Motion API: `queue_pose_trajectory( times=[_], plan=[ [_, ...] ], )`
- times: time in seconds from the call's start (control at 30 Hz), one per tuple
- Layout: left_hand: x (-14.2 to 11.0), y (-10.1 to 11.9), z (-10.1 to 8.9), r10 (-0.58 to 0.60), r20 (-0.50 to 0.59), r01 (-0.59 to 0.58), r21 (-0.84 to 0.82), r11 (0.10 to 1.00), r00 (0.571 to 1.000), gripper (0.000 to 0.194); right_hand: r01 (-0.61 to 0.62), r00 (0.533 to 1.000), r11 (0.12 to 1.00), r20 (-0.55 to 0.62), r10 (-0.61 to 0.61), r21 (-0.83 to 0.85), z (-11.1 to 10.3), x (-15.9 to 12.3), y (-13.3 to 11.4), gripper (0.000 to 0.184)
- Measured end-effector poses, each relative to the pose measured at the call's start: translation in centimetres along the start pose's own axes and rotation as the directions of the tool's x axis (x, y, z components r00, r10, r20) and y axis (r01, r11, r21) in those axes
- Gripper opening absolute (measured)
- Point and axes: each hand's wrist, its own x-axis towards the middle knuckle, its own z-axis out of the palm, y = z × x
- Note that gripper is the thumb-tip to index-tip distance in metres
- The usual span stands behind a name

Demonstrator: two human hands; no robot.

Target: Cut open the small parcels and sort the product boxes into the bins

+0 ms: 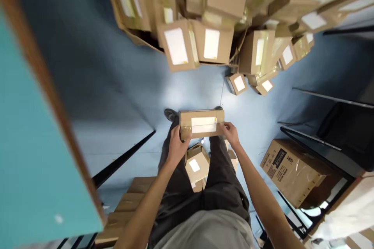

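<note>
The left hand and the right hand pinch one labelled box by its two ends, out in front of the legs.
Both forearms reach forward and down, spaced apart, thumbs on the near side; one lower box shows between the two legs. Farther out are one printed carton at right, one turquoise tabletop at left, and, ahead, a pile of boxes too crowded to count.
</note>
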Motion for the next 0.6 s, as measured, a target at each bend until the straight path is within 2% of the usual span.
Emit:
queue_pose_trajectory(
  times=[0.07, 0.13, 0.23, 0.33, 0.4, 0.43, 0.5, 0.53, 0.6],
  plan=[
    [-4.6, 5.0, -5.6, 0.116, -0.114, -0.112, 0.046, 0.993, 0.987, 0.061, 0.064, 0.997, 0.997, 0.047, -0.065, 0.032, 0.0, -5.4, -5.1, 0.068],
    [-9.0, 9.4, -11.3, 0.199, -0.243, -0.179, 0.101, 0.979, 0.949, 0.057, 0.146, 0.976, 0.986, 0.153, -0.157, 0.079, 0.5, -10.5, -10.0, 0.064],
    [-14.1, 13.5, -20.0, 0.290, -0.412, -0.217, 0.214, 0.952, 0.864, 0.052, 0.248, 0.906, 0.958, 0.316, -0.282, 0.143, 2.7, -17.0, -16.6, 0.055],
    [-16.5, 13.8, -28.1, 0.306, -0.562, -0.144, 0.314, 0.938, 0.768, 0.053, 0.348, 0.794, 0.914, 0.452, -0.406, 0.211, 7.4, -21.9, -22.1, 0.057],
    [-16.2, 12.9, -32.8, 0.256, -0.654, -0.029, 0.337, 0.941, 0.712, 0.052, 0.420, 0.683, 0.880, 0.561, -0.468, 0.221, 11.5, -24.1, -25.2, 0.060],
    [-15.6, 12.4, -34.8, 0.204, -0.685, 0.046, 0.327, 0.944, 0.699, 0.050, 0.460, 0.628, 0.864, 0.614, -0.479, 0.204, 13.6, -24.9, -26.6, 0.060],
    [-14.0, 11.8, -38.2, 0.060, -0.702, 0.216, 0.298, 0.930, 0.710, 0.046, 0.551, 0.504, 0.822, 0.727, -0.466, 0.145, 17.7, -26.1, -29.0, 0.064],
    [-13.3, 11.7, -39.6, 0.017, -0.697, 0.251, 0.282, 0.926, 0.717, 0.042, 0.597, 0.455, 0.794, 0.765, -0.456, 0.119, 19.4, -26.5, -29.9, 0.071],
    [-12.3, 12.1, -41.4, -0.025, -0.717, 0.300, 0.260, 0.918, 0.697, 0.038, 0.689, 0.380, 0.715, 0.783, -0.492, 0.114, 21.9, -26.8, -31.1, 0.082]
  ],
)
